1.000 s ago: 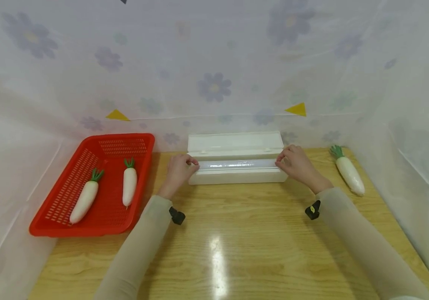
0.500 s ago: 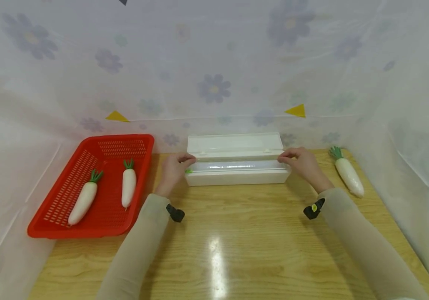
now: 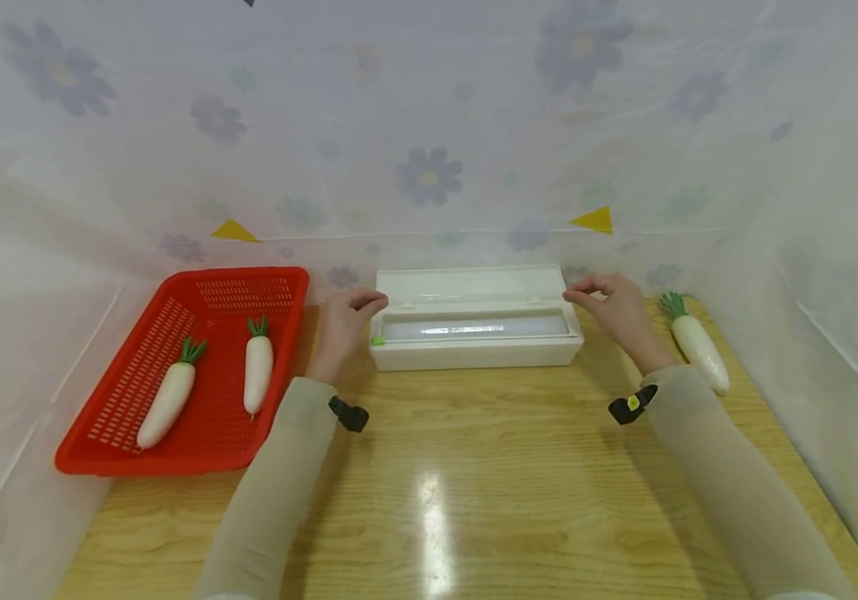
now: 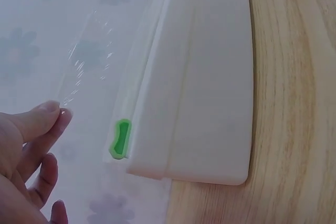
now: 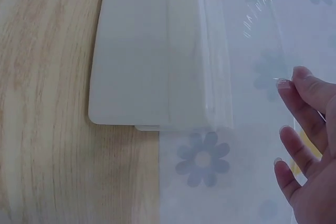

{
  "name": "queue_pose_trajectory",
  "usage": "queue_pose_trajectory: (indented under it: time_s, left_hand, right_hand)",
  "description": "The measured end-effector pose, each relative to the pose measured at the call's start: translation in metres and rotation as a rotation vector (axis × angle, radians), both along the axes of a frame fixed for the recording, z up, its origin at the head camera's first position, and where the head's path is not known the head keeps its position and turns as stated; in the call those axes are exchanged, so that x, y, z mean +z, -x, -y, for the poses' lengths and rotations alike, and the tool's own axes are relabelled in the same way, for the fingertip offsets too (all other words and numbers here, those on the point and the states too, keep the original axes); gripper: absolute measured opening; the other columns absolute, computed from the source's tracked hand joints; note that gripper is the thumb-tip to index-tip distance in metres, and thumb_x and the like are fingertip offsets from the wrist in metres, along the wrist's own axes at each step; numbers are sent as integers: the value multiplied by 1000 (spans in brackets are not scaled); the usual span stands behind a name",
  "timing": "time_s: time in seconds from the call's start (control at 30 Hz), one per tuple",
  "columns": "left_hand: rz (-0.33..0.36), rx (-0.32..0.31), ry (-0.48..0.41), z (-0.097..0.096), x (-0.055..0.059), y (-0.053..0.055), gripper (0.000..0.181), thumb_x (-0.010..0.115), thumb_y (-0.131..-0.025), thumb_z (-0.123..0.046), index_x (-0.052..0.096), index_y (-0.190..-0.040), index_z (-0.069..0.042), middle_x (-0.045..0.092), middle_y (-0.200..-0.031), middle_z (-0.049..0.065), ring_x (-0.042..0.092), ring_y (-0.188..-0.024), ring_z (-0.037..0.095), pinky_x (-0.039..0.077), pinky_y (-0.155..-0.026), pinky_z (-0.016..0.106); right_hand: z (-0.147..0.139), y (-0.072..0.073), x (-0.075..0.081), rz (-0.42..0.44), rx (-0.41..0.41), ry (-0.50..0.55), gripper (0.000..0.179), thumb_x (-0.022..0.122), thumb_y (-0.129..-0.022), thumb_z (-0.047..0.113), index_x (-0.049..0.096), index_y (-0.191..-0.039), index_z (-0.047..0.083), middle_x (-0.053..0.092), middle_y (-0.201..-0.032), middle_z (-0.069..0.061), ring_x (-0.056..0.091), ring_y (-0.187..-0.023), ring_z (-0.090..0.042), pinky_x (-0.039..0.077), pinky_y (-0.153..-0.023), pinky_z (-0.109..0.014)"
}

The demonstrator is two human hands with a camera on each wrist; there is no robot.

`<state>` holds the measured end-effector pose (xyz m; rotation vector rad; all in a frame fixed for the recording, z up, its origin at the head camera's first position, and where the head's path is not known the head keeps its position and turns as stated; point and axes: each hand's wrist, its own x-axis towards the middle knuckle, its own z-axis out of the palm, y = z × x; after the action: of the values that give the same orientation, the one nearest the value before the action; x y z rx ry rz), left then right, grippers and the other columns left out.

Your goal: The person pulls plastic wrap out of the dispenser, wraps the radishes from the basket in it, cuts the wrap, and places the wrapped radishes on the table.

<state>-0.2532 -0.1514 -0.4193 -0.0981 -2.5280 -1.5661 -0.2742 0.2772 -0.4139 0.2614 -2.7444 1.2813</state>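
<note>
A long white cling film dispenser box lies at the back of the table with its lid raised. The roll shows inside. Thumb and fingertips of my left hand pinch one corner of the clear cling film, just above the box's left end. My right hand pinches the opposite corner near the right end. Between them the film stretches, nearly invisible except for glints. A green cutter slide sits at the left end of the box, close below my left hand.
Left of the box stands a red basket with two white radishes inside. Another white radish, glossy, lies on the wooden table to the right. A flowered plastic sheet hangs behind.
Both hands have risen from the roll with the film edge pinched and drawn it up over the box. The green slide, hidden at first, now shows. Basket and radishes stay put.
</note>
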Motion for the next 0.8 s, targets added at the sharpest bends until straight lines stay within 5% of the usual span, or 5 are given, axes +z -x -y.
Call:
queue_pose_trajectory:
  time_s: [0.4, 0.8]
  left_hand:
    - [67, 28, -35, 2, 28, 7, 28, 69, -102, -28, 77, -121, -8, 74, -121, 10, 63, -113, 27, 53, -101, 44]
    - [-39, 56, 29, 4, 53, 13, 24, 75, -98, -25, 80, -114, -8, 77, -113, 10, 67, -107, 24, 53, -96, 43]
  right_hand:
    - [-1, -3, 26, -97, -9, -18, 36, 68, -103, 36, 76, -112, 3, 69, -123, -18, 55, -114, -33, 42, -92, -54]
    - [0, -8, 51, -142, -30, 32, 37, 68, -102, 38, 76, -113, 3, 67, -117, -6, 54, -120, -29, 41, -103, -58]
